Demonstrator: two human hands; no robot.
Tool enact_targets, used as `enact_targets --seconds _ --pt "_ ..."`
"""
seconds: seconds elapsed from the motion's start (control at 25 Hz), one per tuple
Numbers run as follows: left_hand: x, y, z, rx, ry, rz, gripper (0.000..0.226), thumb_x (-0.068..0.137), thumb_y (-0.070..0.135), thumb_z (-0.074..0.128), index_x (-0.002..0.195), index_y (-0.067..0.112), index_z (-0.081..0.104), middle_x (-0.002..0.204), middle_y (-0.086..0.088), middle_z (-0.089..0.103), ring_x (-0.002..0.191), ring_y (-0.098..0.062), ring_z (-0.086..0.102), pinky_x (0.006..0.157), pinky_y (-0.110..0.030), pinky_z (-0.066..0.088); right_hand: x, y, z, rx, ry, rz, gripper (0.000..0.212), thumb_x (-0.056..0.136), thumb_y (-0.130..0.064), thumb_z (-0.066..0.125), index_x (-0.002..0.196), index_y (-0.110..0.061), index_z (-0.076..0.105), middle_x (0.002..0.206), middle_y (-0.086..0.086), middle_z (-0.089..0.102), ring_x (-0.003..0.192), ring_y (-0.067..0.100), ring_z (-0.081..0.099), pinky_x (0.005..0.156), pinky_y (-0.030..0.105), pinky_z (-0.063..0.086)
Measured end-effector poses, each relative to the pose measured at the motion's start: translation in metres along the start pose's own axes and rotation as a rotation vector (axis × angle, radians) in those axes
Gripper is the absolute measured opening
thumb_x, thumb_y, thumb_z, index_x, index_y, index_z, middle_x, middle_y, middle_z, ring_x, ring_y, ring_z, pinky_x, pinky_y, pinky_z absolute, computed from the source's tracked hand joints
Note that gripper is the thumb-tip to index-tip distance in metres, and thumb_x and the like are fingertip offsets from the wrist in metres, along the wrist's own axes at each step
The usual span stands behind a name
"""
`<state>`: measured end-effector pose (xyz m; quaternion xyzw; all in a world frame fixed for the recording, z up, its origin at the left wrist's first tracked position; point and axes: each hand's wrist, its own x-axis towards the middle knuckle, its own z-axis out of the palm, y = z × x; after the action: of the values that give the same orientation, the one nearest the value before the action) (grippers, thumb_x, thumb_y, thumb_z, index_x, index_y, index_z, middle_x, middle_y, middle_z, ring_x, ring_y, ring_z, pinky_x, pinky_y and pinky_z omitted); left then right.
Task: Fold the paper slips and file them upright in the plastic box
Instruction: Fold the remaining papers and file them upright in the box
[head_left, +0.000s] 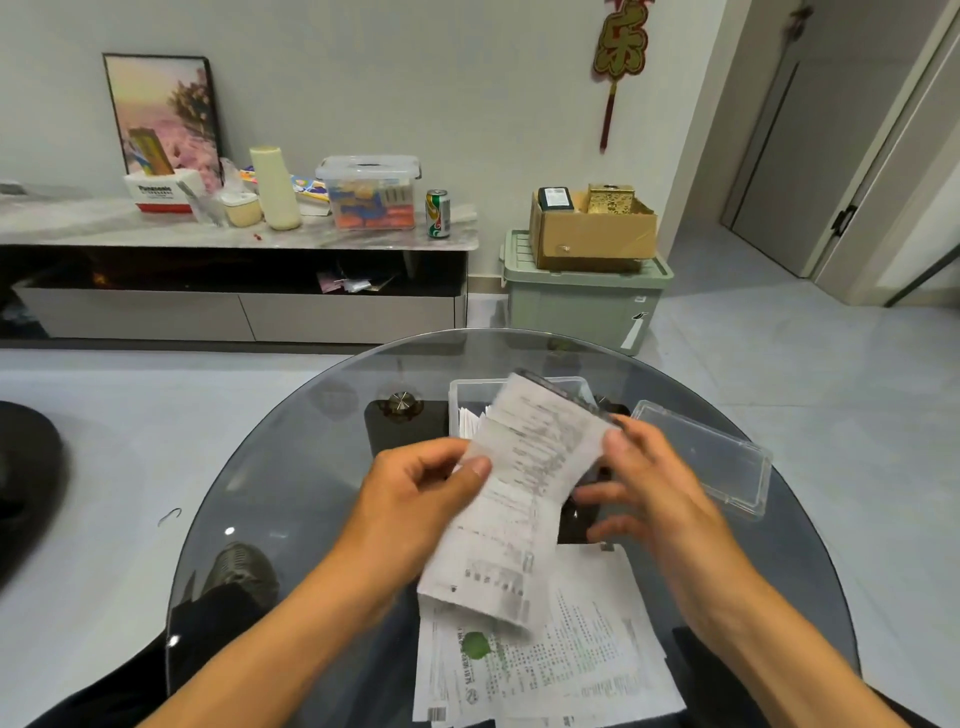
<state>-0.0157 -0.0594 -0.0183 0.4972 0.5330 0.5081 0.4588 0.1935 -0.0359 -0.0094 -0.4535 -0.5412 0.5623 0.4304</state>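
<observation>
Paper slip — held above the glass table, pinched at its left edge by the left hand and at its right by the right hand, fold judged under way — filing upright in the plastic box beyond is called for next.

slip we hold: white, grey print
storage bin: pale green
wall charm: red, gold
our table: smoky glass

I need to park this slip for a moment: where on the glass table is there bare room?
Left half of the round glass table is bare. Crowded: clear plastic box, its lid to the right, white slip pile nearest you.
</observation>
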Motion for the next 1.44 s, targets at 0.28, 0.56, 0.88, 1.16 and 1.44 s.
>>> enact_targets --seconds 0.28,0.56,0.88,1.16,1.44 --pt "-0.002 0.007 -0.002 -0.245 0.053 -0.070 0.037 0.088 -0.009 0.053 0.068 0.011 0.077 0.078 -0.007 0.072 0.062 -0.017 0.060 0.048 -0.022 0.045 -0.003 0.006 0.017 0.061 -0.061 0.122 0.024 0.092 0.001 0.057 0.109 -0.014 0.068 0.096 0.016 0.075 0.069 0.023 0.066 0.049 0.031 0.052" --pt "-0.003 0.002 0.000 -0.093 0.026 -0.072 0.022 0.079 -0.002 0.069 0.077 0.018 0.077 0.071 -0.009 0.067 0.069 -0.024 0.055 0.057 -0.026 0.044 0.000 0.001 0.015 0.258 -0.046 0.265 0.051 0.096 -0.047 0.050 0.099 -0.002 0.075 0.094 0.023 0.074 0.073 0.031 0.067 0.056 0.036 0.053" --pt "-0.007 0.001 0.009 -0.102 -0.052 -0.078 0.014 0.087 0.030 0.073 0.089 0.016 0.078 0.091 -0.008 0.077 0.084 -0.018 0.071 0.070 -0.025 0.055 -0.005 0.006 0.019 0.160 -0.140 0.158 0.022 0.081 -0.022 0.068 0.095 -0.007 0.077 0.092 0.017 0.075 0.072 0.018 0.067 0.052 0.026 0.053" --pt "-0.011 0.003 0.012 -0.094 -0.063 -0.088 0.016 0.088 0.005 0.069 0.095 0.016 0.078 0.086 -0.011 0.078 0.070 -0.016 0.069 0.059 -0.021 0.052 -0.004 0.010 0.022 -0.081 0.004 0.102 0.014 0.081 -0.022 0.078 0.094 -0.021 0.074 0.090 0.004 0.073 0.073 0.016 0.065 0.055 0.026 0.049" --pt "-0.011 0.003 0.011 -0.100 -0.103 -0.094 0.016 0.090 0.009 0.067 0.102 0.015 0.075 0.085 -0.011 0.078 0.069 -0.015 0.068 0.057 -0.021 0.049 -0.006 0.005 0.025 0.040 -0.027 0.120 0.010 0.086 -0.013 0.070 0.081 -0.005 0.073 0.075 0.019 0.072 0.060 0.019 0.062 0.050 0.026 0.047"
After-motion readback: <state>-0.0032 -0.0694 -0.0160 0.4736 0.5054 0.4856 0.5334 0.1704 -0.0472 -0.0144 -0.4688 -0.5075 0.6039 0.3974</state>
